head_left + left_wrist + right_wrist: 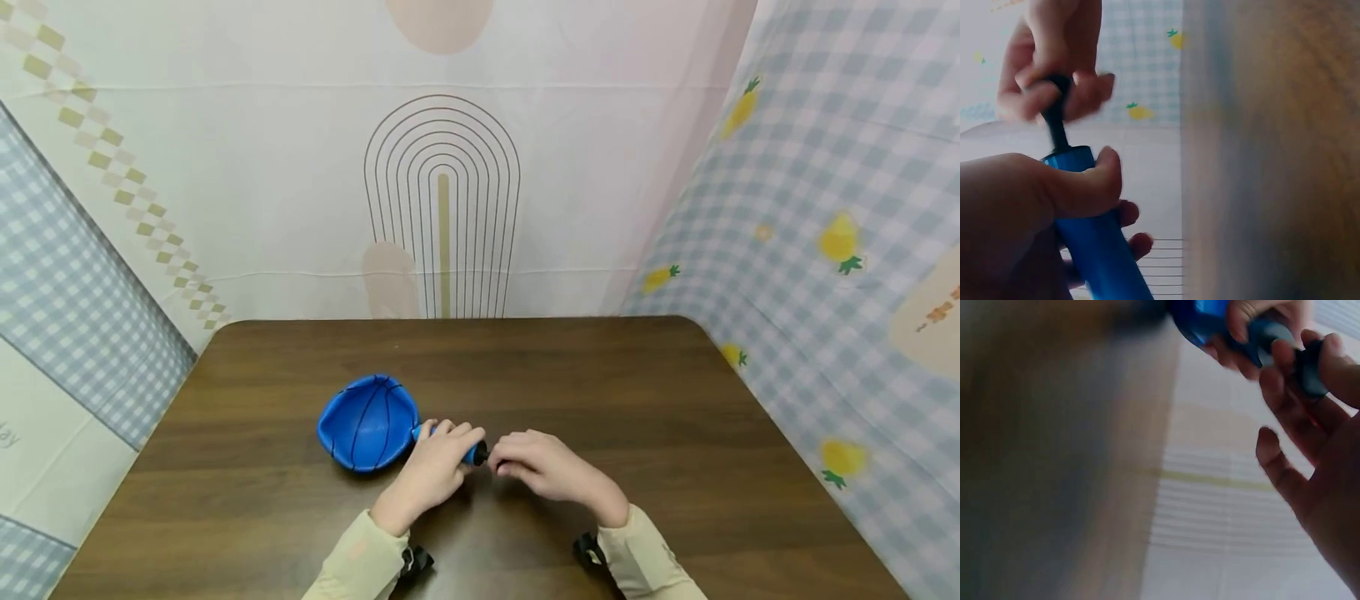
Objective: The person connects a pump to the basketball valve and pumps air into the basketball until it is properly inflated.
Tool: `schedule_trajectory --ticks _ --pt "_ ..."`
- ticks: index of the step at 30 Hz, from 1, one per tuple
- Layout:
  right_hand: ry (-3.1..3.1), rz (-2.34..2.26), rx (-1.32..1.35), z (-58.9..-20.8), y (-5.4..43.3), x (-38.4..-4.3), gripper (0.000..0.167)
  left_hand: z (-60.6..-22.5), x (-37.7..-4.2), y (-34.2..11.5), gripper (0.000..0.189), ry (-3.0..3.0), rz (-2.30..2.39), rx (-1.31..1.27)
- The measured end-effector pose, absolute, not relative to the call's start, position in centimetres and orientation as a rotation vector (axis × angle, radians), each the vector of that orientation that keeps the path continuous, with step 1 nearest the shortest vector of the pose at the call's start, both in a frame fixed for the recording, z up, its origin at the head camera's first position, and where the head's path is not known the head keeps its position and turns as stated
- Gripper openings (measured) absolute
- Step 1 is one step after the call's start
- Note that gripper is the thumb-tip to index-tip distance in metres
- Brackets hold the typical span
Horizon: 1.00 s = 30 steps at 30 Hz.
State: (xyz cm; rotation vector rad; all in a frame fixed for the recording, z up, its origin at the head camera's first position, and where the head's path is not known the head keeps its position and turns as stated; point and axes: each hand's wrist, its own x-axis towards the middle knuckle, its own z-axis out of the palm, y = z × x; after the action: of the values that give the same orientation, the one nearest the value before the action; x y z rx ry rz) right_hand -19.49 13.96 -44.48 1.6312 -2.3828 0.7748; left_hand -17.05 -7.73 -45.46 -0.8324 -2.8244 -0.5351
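Note:
A half-collapsed blue ball [367,429] with black lines lies on the table, its upper side sunk in like a bowl. A blue hand pump [1107,262] points toward it, its far end right at the ball's edge. My left hand [433,468] grips the pump's barrel, thumb on one side and fingers round the other. With its fingertips, my right hand [551,468] pinches the black pump handle [1310,369]. A short length of black rod [1058,134] shows between handle and barrel in the left wrist view.
The brown wooden table [600,375] has rounded far corners. Behind it hangs a pale cloth [300,183] printed with arches, and a blue checked cloth [787,292] with yellow fruit hangs at the right. Black straps [588,552] circle both wrists.

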Motion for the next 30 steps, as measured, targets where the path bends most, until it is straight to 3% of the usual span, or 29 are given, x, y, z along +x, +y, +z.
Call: schedule_trajectory --ticks 9,16,22,30 --pt "-2.517 0.698 1.728 -42.5 14.5 -19.3 0.010 -45.2 -18.2 -9.1 0.011 -2.863 -0.633 -0.919" --pt "-2.554 0.764 1.824 -39.5 17.9 -19.0 0.012 -45.4 -18.8 -9.8 0.017 -2.834 -0.734 -0.821" --pt "-2.487 0.729 1.841 -40.9 16.9 -19.1 0.008 -46.0 -18.3 -9.4 0.024 -2.823 -0.606 -0.783" --pt "-2.460 0.545 1.572 -43.5 13.8 -18.8 0.005 -45.7 -17.5 -8.0 0.036 -2.809 -0.457 -0.833"
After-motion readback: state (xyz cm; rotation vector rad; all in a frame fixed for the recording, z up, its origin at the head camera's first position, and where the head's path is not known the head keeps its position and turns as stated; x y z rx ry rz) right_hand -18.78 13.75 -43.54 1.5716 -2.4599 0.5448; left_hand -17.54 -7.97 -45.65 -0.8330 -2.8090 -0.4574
